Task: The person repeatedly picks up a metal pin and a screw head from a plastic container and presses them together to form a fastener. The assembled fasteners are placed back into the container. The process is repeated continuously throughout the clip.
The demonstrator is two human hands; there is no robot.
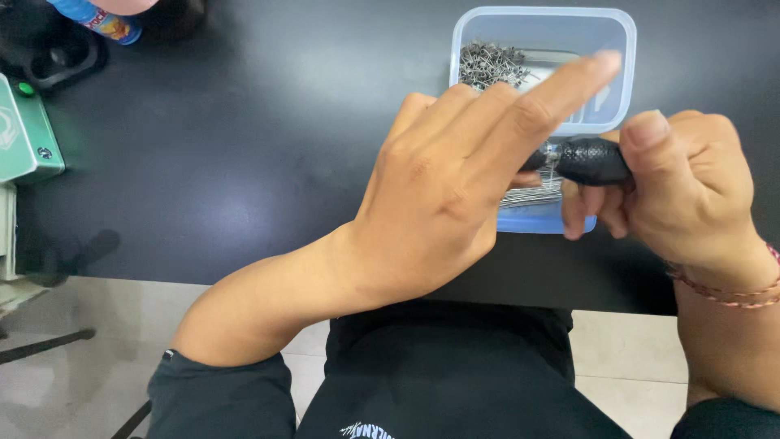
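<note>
My right hand is closed around a black textured tool handle with a small metal tip pointing left. My left hand is raised in front of that tip, its fingers stretched toward the upper right; its thumb and fingertip meet the metal tip, and whether they pinch something there is hidden. Both hands hover above a clear plastic box that holds a heap of small metal pins. More thin metal pins lie on a blue lid under my hands.
The box stands on a black tabletop. A green device sits at the left edge, a black object and a blue bottle at the top left. Pale floor shows below the table's near edge.
</note>
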